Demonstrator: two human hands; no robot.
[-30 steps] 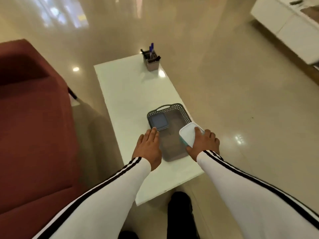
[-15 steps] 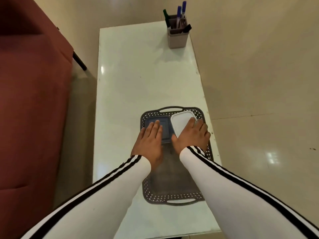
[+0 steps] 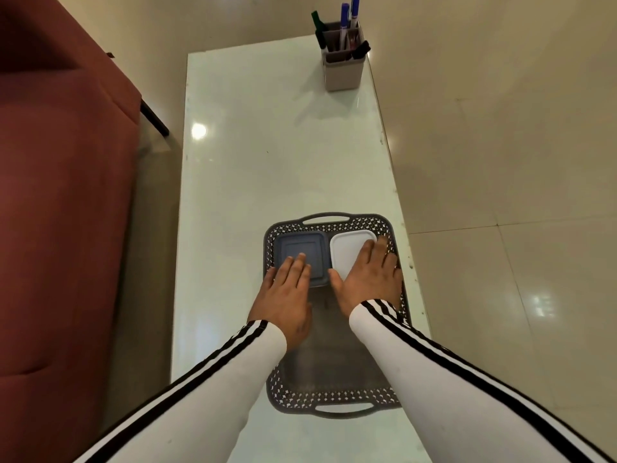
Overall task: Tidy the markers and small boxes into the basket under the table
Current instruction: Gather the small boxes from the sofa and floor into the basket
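**Boxes in the basket, markers at the far end**

Boxes sit side by side at the far end of the grey basket (image 3: 337,372): one grey box (image 3: 300,253) under the left hand (image 3: 287,295), one white box (image 3: 349,250) under the right hand (image 3: 370,279). Both hands lie flat and open, fingers resting on the lids, gripping nothing. Four or so markers (image 3: 344,20) stand upright in a holder (image 3: 344,70) well apart, straight ahead near the right edge of the table (image 3: 267,155), so the right hand looks nearer.
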